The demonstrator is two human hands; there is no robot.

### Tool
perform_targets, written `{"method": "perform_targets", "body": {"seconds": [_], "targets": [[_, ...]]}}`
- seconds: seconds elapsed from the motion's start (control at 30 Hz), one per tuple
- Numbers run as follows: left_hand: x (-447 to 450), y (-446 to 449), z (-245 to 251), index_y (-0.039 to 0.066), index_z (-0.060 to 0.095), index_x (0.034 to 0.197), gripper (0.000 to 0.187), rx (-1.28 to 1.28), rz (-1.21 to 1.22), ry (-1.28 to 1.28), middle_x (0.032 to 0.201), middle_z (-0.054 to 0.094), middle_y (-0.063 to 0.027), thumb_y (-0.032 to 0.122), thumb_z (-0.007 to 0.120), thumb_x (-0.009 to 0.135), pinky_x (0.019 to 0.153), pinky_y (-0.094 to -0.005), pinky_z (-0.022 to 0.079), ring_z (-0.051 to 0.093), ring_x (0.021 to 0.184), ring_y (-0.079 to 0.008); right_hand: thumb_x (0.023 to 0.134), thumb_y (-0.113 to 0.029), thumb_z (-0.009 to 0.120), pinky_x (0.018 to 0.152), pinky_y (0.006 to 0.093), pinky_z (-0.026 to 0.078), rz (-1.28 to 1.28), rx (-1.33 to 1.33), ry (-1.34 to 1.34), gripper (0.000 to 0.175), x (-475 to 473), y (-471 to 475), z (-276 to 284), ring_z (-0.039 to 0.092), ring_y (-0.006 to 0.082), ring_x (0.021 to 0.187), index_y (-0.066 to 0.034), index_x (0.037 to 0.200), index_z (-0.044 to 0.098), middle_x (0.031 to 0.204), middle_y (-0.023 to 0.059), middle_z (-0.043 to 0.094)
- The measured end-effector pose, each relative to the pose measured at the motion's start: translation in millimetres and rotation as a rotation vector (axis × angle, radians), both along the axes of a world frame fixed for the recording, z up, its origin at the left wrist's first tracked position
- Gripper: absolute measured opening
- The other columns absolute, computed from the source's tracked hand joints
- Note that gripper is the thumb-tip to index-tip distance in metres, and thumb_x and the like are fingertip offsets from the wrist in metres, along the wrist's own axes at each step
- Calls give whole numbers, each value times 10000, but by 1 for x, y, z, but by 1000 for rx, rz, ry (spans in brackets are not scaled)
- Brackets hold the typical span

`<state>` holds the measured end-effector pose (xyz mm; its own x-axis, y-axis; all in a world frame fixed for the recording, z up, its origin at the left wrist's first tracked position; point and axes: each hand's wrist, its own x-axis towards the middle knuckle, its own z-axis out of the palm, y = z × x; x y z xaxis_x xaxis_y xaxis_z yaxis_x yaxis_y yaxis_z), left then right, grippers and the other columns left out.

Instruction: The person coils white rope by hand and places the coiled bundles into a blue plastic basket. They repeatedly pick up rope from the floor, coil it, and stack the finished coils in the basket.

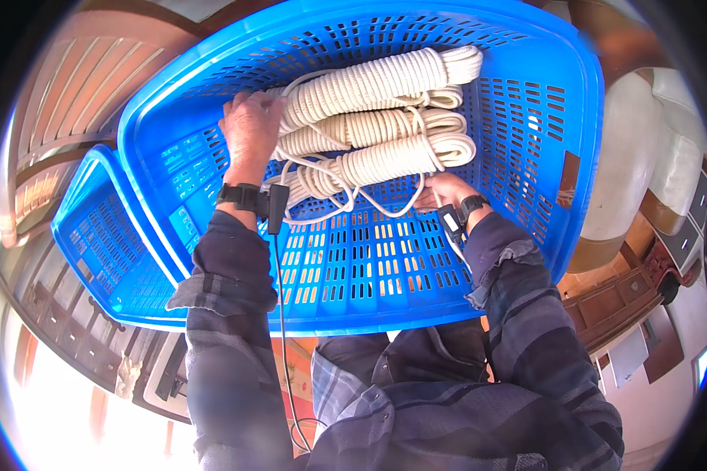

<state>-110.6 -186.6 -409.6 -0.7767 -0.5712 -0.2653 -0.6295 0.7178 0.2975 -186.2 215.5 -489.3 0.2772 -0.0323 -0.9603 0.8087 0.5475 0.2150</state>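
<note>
Several bundles of wound white cord lie side by side inside a blue plastic basket point(383, 321) with slotted walls. My left hand point(250, 129) is curled on the left end of the uppermost rope bundle point(365, 85); some of its fingertips are hidden. My right hand point(448, 191) is low beside the right end of the nearest rope bundle point(377, 162). A loose strand of cord point(389, 213) loops from that bundle to the right fingers, and whether they grip it is hidden. Another rope bundle point(359, 130) lies between these two.
A second blue basket point(109, 235) stands against the left side of the first. A wooden slatted seat point(82, 88) is at the upper left, and a pale upholstered seat point(630, 159) at the right. From a device on my left wrist hangs a black cable point(283, 329).
</note>
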Motion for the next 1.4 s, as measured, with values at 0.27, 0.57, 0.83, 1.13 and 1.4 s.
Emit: {"method": "perform_targets", "body": {"seconds": [0.27, 0.57, 0.83, 1.13, 1.4], "targets": [[-4, 20, 14, 43, 710, 1081, 313, -40, -153, -6, 1122, 674, -189, 263, 706, 858, 913, -532, 497, 613, 1059, -412, 1050, -325, 565, 426, 305, 411, -266, -217, -192, 343, 90, -61, -4, 557, 146, 501, -46, 882, 673, 714, 73, 644], [8, 22, 16, 62, 670, 880, 198, 0, -205, 22, 973, 687, -156, 259, 685, 884, 797, -568, 474, 637, 965, -399, 964, -193, 570, 855, 505, 548, 1175, -382, 752, 277, 133, -106, 16, 673, 457, 1035, 40, 1036, 701, 1016, 317, 695], [45, 30, 23, 56, 683, 972, 230, 268, -208, -38, 1041, 665, -164, 271, 606, 941, 890, -581, 430, 584, 1062, -397, 1043, -350, 494, 566, 388, 430, 534, -504, 495, 359, 124, -135, 69, 591, 246, 666, -29, 1031, 655, 751, 99, 616], [60, 14, 26, 111, 749, 1056, 280, -125, 51, -225, 1180, 593, -180, 330, 680, 896, 948, -540, 440, 540, 1155, -402, 944, -159, 537, 835, 500, 549, 1292, -384, 798, 216, 162, -102, 67, 698, 406, 979, -72, 1043, 709, 1060, 192, 732], [67, -20, -11, 148, 741, 1135, 362, 30, 113, -240, 1253, 588, -256, 436, 597, 969, 963, -590, 432, 508, 1217, -451, 927, -261, 579, 816, 503, 529, 924, -545, 747, 302, 166, -156, 57, 683, 414, 954, -15, 1046, 707, 1028, 248, 710]]}}
